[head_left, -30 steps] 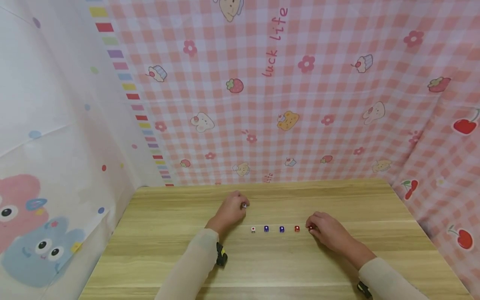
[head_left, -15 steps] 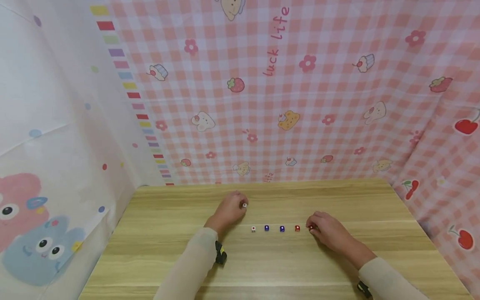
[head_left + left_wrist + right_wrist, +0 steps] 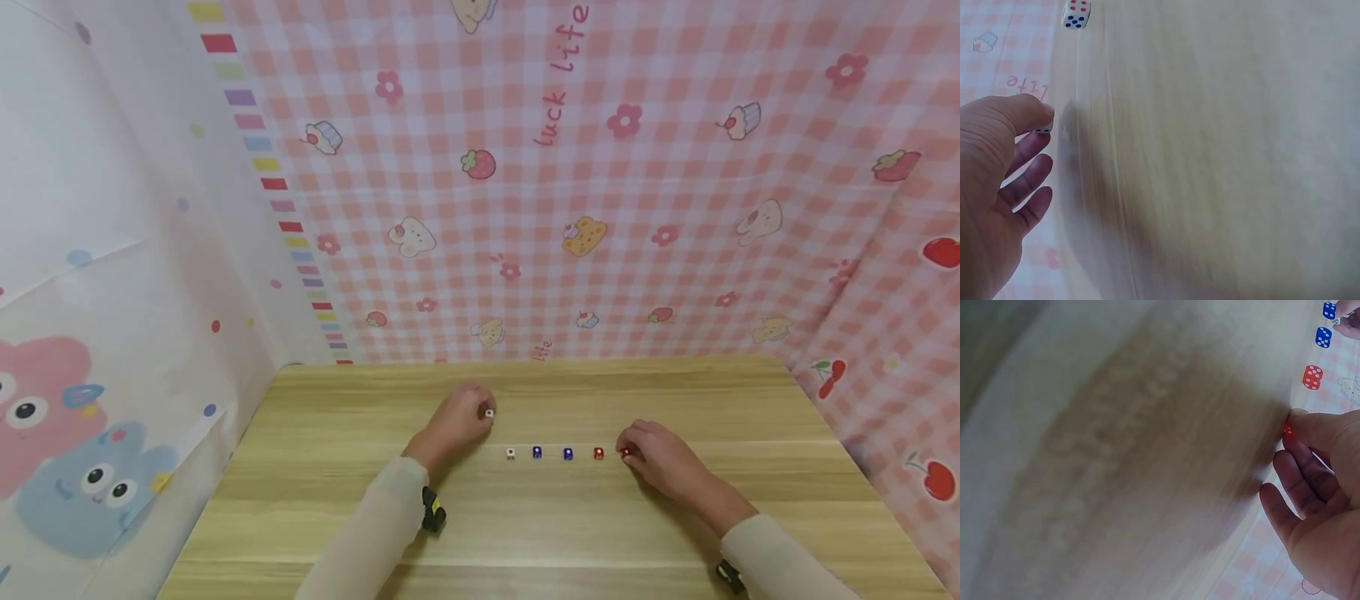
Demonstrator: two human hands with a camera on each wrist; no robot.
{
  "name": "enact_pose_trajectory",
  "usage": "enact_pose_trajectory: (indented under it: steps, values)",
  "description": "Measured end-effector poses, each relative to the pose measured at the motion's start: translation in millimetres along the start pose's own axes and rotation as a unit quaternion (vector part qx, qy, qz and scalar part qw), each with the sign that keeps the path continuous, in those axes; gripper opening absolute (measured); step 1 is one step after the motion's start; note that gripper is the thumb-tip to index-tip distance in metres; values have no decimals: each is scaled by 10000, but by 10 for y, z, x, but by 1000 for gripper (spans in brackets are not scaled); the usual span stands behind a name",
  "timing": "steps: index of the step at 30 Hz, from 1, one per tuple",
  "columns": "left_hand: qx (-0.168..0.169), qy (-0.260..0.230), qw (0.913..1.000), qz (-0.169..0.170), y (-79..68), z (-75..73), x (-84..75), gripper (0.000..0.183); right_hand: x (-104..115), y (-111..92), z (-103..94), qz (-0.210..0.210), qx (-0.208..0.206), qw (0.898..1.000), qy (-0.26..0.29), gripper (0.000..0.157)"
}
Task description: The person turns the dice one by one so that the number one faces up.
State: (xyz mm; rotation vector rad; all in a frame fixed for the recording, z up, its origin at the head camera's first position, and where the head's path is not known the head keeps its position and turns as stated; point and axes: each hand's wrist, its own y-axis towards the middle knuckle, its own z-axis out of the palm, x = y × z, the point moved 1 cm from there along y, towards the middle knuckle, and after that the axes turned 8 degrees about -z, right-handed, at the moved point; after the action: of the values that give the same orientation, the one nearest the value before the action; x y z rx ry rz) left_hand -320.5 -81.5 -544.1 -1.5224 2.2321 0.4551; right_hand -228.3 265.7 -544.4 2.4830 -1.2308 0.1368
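My left hand (image 3: 459,417) pinches a white die (image 3: 489,413) between thumb and forefinger, behind the left end of a row of dice. Most of that die hides behind the thumb in the left wrist view. The row runs from a white die (image 3: 511,453) through two blue dice, one (image 3: 537,452) left and one (image 3: 567,454) right, to a red die (image 3: 598,453). At the row's right end, my right hand (image 3: 663,457) holds another red die (image 3: 1288,430) between thumb and forefinger, close to the tabletop. Its other fingers are loosely bent.
The dice stand on a wood-grain table (image 3: 525,533), spaced apart in a line. Behind the table's back edge hangs a pink checked cloth (image 3: 525,208). A white cloth (image 3: 150,275) with cartoon figures hangs at the left. Black straps are on both wrists.
The head view has shifted slightly. My left hand, with the white die, has come a little nearer the row's line. The right hand and the standing dice keep their places.
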Motion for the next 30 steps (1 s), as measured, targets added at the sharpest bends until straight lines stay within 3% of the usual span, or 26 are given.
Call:
enact_pose_trajectory:
  steps: [19,30]
  values:
    - [543,395,9960,592,-342,-73,-89,11,12,-8,-28,185,105,9997,96,15]
    - [615,472,9952,597,-474,-30,-37,10,31,4,-18,201,114,9997,84,16]
